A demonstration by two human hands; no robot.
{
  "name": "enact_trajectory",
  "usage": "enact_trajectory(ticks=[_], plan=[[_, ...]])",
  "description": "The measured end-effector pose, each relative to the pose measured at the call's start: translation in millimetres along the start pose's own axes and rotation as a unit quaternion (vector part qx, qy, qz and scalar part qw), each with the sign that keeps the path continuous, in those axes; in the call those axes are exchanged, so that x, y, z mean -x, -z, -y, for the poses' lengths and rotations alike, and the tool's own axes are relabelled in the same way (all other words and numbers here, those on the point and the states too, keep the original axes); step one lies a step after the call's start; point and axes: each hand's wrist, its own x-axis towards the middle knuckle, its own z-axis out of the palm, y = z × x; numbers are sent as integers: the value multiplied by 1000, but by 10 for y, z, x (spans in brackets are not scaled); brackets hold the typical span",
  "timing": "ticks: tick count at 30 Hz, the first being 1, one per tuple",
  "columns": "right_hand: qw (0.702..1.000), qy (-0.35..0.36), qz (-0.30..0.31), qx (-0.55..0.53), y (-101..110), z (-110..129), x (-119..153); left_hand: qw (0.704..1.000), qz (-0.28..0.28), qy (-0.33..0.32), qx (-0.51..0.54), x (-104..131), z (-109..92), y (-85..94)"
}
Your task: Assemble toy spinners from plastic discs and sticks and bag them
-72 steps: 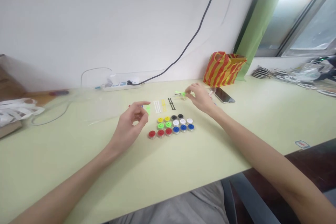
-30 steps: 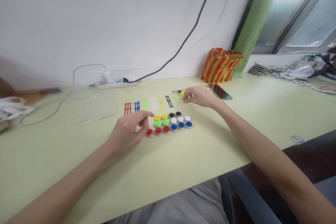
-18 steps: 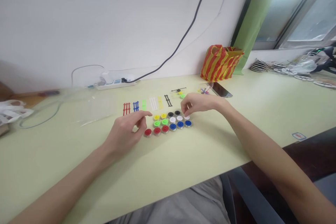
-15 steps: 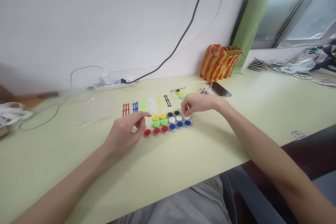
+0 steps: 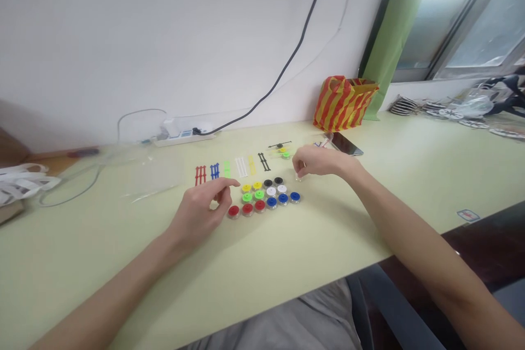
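Note:
Rows of small round pieces stand on the table: red (image 5: 247,209), blue (image 5: 283,198), green (image 5: 246,197), white (image 5: 271,191), yellow (image 5: 246,188) and black (image 5: 278,180). My right hand (image 5: 314,161) pinches a small white round piece (image 5: 298,178) to the right of the rows. My left hand (image 5: 203,205) rests at their left end, index finger stretched out and apart from the thumb, holding nothing. Behind lie flat arrow-like strips in red (image 5: 200,175), blue (image 5: 215,171), green (image 5: 227,168), white (image 5: 241,167), yellow (image 5: 251,164) and black (image 5: 264,162).
Farther back are a black, yellow and green assembly (image 5: 283,150), a phone (image 5: 346,144) and a striped bag (image 5: 344,104). A power strip (image 5: 184,138) lies by the wall, with clear plastic (image 5: 151,175) in front. White straps (image 5: 24,181) are at the left.
My right hand has lifted the rightmost white piece out of its row and moved slightly right and up. My left hand keeps nearly the same pose; the camera view has shifted a little.

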Motion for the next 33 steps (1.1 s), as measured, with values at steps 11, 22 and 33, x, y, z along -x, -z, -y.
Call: enact_trajectory(ticks=[11, 22, 33], plan=[[893, 301, -331, -43, -450, 794, 6, 958, 50, 111, 259, -37, -118, 19], [841, 355, -381, -149, -849, 932, -123, 950, 37, 111, 290, -28, -15, -74], [938, 241, -248, 31, -634, 806, -670, 907, -242, 198, 283, -167, 338, 81]])
